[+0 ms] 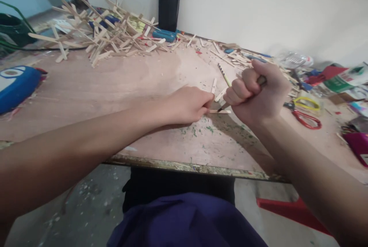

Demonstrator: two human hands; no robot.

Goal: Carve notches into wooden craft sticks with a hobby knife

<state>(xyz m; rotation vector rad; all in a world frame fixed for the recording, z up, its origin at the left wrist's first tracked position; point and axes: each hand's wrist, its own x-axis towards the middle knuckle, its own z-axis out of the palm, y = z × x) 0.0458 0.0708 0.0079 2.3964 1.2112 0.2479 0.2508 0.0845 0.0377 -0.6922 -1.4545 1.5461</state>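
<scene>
A flat, pale wooden stick [226, 112] is pinched by the left hand [191, 105] — a slim, dark-tipped tool [224, 106] is clenched in the right hand [257, 90].

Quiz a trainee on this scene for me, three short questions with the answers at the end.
1. True or false: the scissors lie to the right of the right hand.
2. The tip of the pointed tool is at: a) a bottle, b) a wooden stick, c) a cloth.
3. What is the left hand doing?

Key: 1. True. 2. b. 3. Holding one end of that stick at the table.
</scene>
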